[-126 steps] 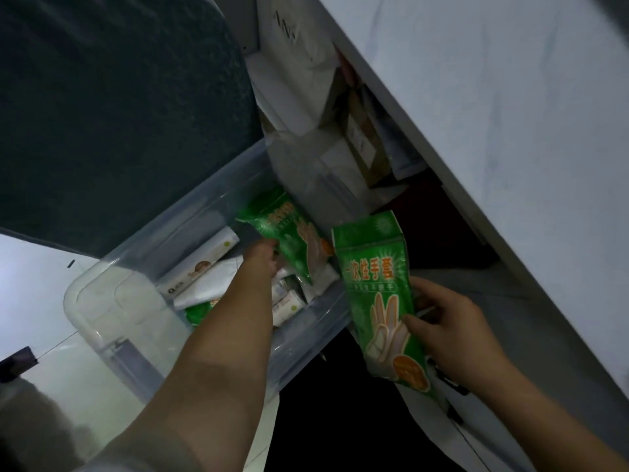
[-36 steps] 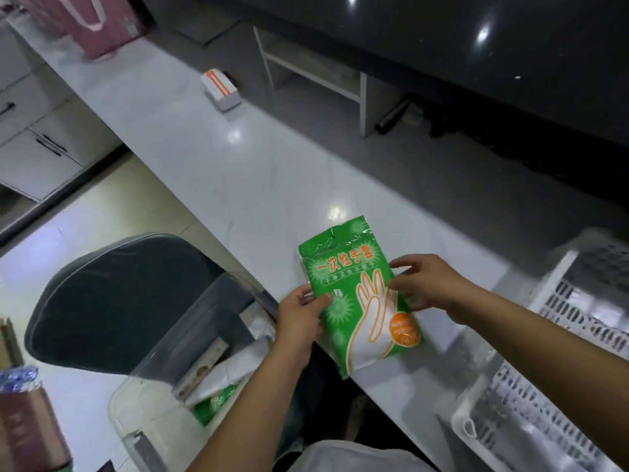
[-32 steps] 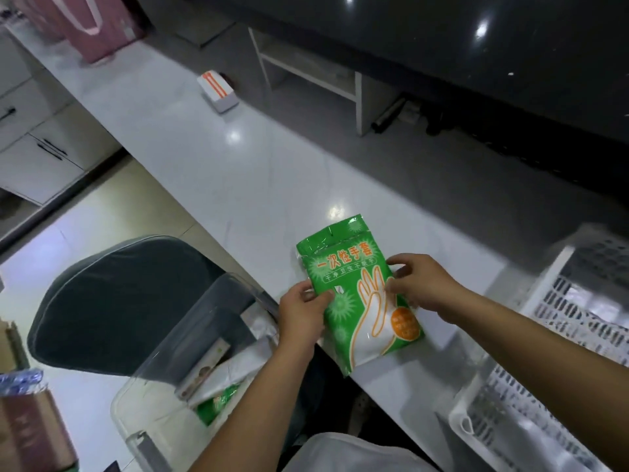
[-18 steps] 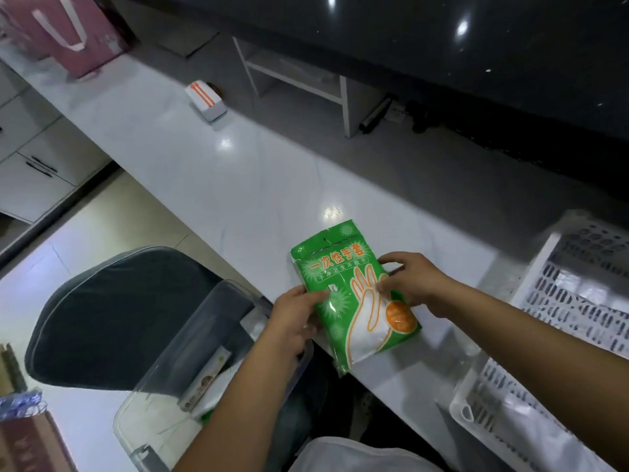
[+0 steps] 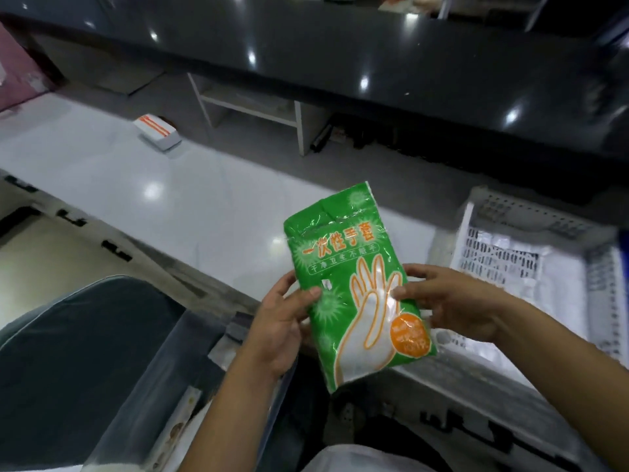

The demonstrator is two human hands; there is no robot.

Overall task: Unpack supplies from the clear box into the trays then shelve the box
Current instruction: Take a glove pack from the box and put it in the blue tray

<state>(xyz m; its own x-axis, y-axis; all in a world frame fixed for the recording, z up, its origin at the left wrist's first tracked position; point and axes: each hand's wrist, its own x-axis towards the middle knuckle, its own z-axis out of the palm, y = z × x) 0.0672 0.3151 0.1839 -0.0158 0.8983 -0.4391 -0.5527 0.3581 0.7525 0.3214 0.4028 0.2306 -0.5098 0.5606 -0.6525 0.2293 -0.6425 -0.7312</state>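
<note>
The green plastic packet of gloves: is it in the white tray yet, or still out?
Out. The green plastic packet is held between left hand and right hand, beside the white perforated tray.

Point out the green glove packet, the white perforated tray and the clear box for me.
green glove packet (image 5: 354, 281): head view, middle of its printed front.
white perforated tray (image 5: 476, 229): head view, its left wall.
clear box (image 5: 143, 396): head view, its near transparent wall.

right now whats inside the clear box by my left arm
Through the clear box wall one long pale packet shows near the bottom. My left forearm and the dim, hazy wall cover the rest, so other contents cannot be told.
</note>
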